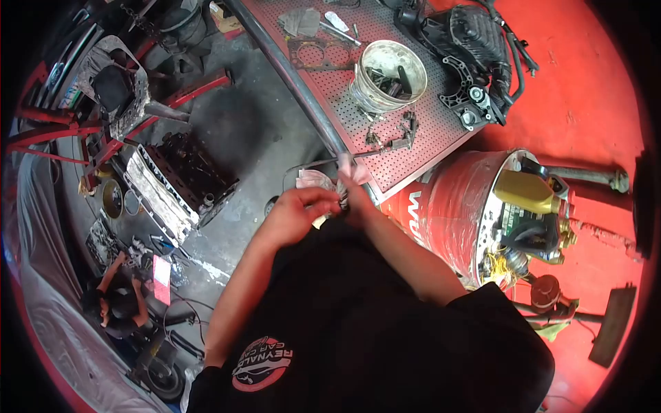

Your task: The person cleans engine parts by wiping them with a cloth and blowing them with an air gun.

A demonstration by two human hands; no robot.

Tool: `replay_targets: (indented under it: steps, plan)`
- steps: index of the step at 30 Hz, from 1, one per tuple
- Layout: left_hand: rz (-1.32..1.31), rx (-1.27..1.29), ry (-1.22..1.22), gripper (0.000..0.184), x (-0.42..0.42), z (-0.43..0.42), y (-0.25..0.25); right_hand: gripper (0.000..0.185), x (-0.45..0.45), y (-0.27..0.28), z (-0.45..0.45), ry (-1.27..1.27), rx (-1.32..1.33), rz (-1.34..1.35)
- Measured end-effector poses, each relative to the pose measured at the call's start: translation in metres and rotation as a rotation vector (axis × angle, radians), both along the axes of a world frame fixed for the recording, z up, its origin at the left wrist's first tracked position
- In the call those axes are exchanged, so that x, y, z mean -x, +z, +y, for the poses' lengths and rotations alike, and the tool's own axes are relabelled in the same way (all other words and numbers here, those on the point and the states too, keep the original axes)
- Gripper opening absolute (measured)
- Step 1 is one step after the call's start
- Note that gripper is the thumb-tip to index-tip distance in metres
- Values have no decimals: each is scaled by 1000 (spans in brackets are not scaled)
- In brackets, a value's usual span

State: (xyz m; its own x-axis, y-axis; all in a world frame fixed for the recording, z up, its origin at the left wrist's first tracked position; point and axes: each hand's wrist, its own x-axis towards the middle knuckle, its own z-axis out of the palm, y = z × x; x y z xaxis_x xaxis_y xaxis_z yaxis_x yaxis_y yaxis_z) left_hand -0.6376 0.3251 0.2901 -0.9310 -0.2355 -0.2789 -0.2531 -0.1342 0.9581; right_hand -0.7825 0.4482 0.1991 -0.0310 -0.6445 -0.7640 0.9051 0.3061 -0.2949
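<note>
Lying between left hand (297, 213) and right hand (356, 199): crumpled cloth (341, 191)
Fingers (318, 198): left's curled; cannot tell if either's clamped
Tabletop (427, 153): perforated metal

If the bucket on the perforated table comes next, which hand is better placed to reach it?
Probably the right hand: in view it appears nearer the bucket and close to the table, while the left hand sits farther from both. What they hold is unclear.
</note>
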Motion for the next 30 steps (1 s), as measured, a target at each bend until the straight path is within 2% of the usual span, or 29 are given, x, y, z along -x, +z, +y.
replay_targets:
  steps: [1,3,4,5,7,8,9,11,12,13,15,16,17,18,19,20,21,22,23,24,25,27,28,29,30]
  plan:
    - [-19,-9,8,41,10,4,-6,43,6,43,-10,-17,-66,-150]
    - [-126,-1010,237,29,32,10,-39,37,10,33,-4,107,71,-175]
    - [-93,-910,238,26,26,10,-91,34,12,13,6,192,77,-50]
    - [-102,-915,246,26,23,11,-110,34,22,12,12,195,72,-62]
    - [-523,125,531,34,15,27,-127,34,49,12,28,177,-77,160]
    - [-579,614,333,49,9,34,-115,31,59,-2,36,95,-1,209]
    - [-602,600,335,49,22,44,-94,31,63,1,36,108,-13,190]
    - [-488,-448,623,60,58,64,-57,34,63,15,23,46,58,-73]
    - [-352,-73,572,56,47,87,-122,35,54,13,19,147,143,30]
    - [-221,111,703,49,58,92,-119,31,45,5,17,167,74,246]
    - [-451,-149,709,37,67,74,-81,32,64,0,18,189,136,346]
    - [-433,84,650,22,72,68,-65,29,75,-7,21,180,63,285]
    - [-511,32,630,19,71,63,-59,30,84,-7,22,220,40,433]
    - [-503,11,675,18,67,60,-61,30,99,-16,23,319,-102,506]
    - [-492,-8,708,17,60,56,-65,36,118,-22,23,471,-201,813]
    - [-522,-26,661,26,46,50,-79,41,130,-11,20,298,-106,599]
    - [-520,-20,665,26,48,48,-78,47,138,4,14,126,-15,386]
    - [-409,-16,638,36,53,50,-77,47,138,12,10,125,-11,388]
    - [-296,-13,610,47,60,52,-76,53,137,19,6,108,43,185]
    - [-186,-134,546,65,75,54,-63,58,136,24,4,92,96,-18]
    - [-169,-8,513,62,84,60,-88,58,135,24,3,100,102,-13]
    - [-134,-230,420,56,103,48,-85,63,130,20,3,130,180,2]
    - [-133,-357,480,38,107,48,-88,52,134,17,6,89,195,28]
    - [-126,-357,473,38,105,43,-84,52,139,23,8,84,197,37]
    - [-313,-24,428,30,100,37,-75,44,144,31,12,141,206,240]
